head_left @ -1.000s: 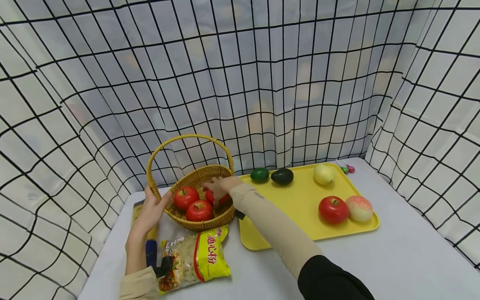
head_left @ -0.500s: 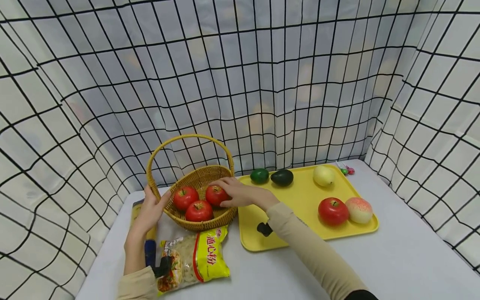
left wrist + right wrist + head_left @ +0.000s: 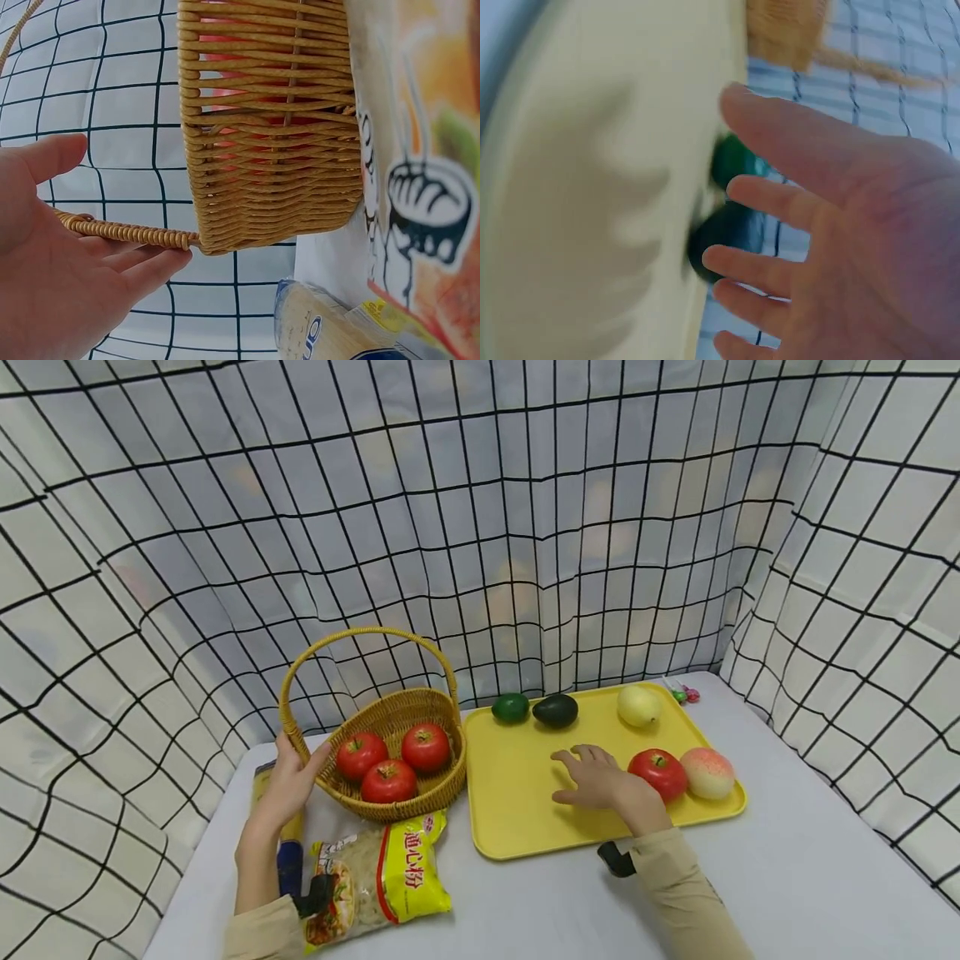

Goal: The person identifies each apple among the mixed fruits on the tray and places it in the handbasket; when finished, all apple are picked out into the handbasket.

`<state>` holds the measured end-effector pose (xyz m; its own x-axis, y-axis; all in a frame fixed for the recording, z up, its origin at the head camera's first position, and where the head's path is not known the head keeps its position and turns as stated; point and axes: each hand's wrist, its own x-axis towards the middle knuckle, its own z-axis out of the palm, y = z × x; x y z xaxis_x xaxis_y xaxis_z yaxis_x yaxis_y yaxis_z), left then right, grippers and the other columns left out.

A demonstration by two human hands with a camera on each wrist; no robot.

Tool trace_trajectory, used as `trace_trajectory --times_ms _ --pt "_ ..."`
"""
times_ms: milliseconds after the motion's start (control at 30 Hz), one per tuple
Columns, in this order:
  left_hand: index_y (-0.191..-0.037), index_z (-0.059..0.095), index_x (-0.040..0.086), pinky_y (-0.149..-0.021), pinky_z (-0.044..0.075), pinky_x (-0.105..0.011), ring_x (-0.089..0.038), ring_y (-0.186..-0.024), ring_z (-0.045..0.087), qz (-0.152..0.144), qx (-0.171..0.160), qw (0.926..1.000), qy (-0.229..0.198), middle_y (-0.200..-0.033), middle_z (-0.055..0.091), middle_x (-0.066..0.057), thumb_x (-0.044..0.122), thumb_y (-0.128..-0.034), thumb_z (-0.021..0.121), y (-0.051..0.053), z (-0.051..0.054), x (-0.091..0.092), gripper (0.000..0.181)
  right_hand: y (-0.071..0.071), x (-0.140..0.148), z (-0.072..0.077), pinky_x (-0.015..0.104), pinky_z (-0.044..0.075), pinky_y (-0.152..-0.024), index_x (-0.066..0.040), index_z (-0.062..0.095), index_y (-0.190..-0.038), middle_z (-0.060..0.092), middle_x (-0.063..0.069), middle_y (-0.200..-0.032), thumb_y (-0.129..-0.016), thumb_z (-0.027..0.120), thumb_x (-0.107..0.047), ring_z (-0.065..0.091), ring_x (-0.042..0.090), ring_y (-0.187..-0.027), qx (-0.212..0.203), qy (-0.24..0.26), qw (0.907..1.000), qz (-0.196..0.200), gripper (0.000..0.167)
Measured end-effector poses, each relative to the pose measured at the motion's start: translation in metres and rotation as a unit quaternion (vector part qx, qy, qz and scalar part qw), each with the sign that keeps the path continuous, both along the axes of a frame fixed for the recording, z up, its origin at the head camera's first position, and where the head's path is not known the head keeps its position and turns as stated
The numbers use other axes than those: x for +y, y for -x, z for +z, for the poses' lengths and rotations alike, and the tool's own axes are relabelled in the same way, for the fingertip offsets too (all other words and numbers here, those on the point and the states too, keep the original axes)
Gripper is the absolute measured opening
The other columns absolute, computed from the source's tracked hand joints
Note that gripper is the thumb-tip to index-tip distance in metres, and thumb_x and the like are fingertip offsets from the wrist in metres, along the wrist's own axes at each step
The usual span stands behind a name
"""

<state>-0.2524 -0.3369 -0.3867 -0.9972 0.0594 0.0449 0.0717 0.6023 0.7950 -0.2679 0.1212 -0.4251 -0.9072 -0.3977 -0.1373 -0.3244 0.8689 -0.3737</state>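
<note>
A wicker basket [image 3: 420, 706] with a tall handle holds three red apples [image 3: 389, 782]. At its left side is my left hand [image 3: 290, 781]; in the left wrist view the nearly straight fingers lie against the basket handle [image 3: 135, 231], while the thumb stands apart from it. My right hand [image 3: 596, 781] hovers over the yellow tray [image 3: 517, 810], fingers spread and holding nothing. Nearest to it is another red apple [image 3: 658, 775], touching a peach [image 3: 708, 773]. Two dark green avocados [image 3: 556, 711] and a pale yellow pear-like fruit [image 3: 638, 706] lie along the tray's far side.
A yellow bag of pasta [image 3: 382, 877] lies in front of the basket. Left of it, partly behind my left arm, is a long yellow and blue packet [image 3: 289, 860]. Small wrapped sweets [image 3: 686, 695] sit beyond the tray. Black netting [image 3: 487, 527] encloses the table.
My right hand has let go of an apple inside the basket and moved right, over the tray. My left hand has stayed at the handle.
</note>
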Motion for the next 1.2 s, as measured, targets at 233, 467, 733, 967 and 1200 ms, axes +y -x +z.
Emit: trace_trajectory --times_ms 233,467,733,967,1200 --pt "-0.154 -0.033 -0.001 -0.118 0.015 -0.076 -0.061 -0.152 -0.003 0.016 0.003 0.9999 0.001 -0.163 -0.015 -0.041 0.040 -0.1108 0.039 -0.003 -0.004 -0.009 0.094 0.011 0.042 0.008 0.069 0.016 -0.124 -0.012 0.036 -0.157 0.032 0.032 -0.158 -0.097 0.068 -0.040 0.024 0.054 -0.149 0.021 0.008 0.9980 -0.059 0.073" --pt "-0.155 -0.027 -0.004 -0.117 0.015 -0.077 -0.063 -0.150 -0.002 0.012 0.021 0.9997 0.004 -0.162 -0.011 -0.044 0.037 -0.1108 0.040 0.002 -0.001 -0.011 0.091 0.024 0.076 0.000 0.073 0.015 -0.122 -0.013 0.031 -0.159 0.026 0.033 -0.161 -0.092 0.071 -0.048 0.022 0.059 -0.146 0.008 -0.001 0.9942 -0.107 0.086" --pt "-0.155 -0.029 -0.003 -0.116 0.017 -0.076 -0.064 -0.150 0.001 0.011 0.014 0.9998 0.002 -0.161 -0.009 -0.045 0.037 -0.1113 0.039 0.001 -0.005 -0.009 0.090 0.014 0.086 0.011 0.073 0.021 -0.120 -0.011 0.036 -0.155 0.028 0.035 -0.158 -0.089 0.074 -0.051 0.025 0.060 -0.145 -0.021 -0.010 0.9928 -0.117 0.086" --pt "-0.155 -0.023 -0.006 -0.114 0.021 -0.073 -0.064 -0.149 0.006 0.005 0.021 0.9998 0.003 -0.156 0.003 -0.047 0.035 -0.1116 0.039 -0.001 -0.012 -0.005 0.087 0.001 0.090 0.014 0.074 0.030 -0.115 -0.009 0.038 -0.153 0.032 0.036 -0.154 -0.082 0.083 -0.042 0.031 0.060 -0.139 -0.042 -0.021 0.9911 -0.125 0.089" --pt "-0.155 -0.022 -0.009 -0.111 0.027 -0.072 -0.064 -0.146 0.015 0.005 0.018 0.9995 0.027 -0.151 0.011 -0.049 0.038 -0.1116 0.037 0.007 -0.004 0.000 0.087 0.000 0.096 0.010 0.070 0.042 -0.108 -0.010 0.036 -0.156 0.038 0.034 -0.148 -0.077 0.086 -0.041 0.040 0.055 -0.132 -0.067 -0.054 0.9891 -0.119 0.098"
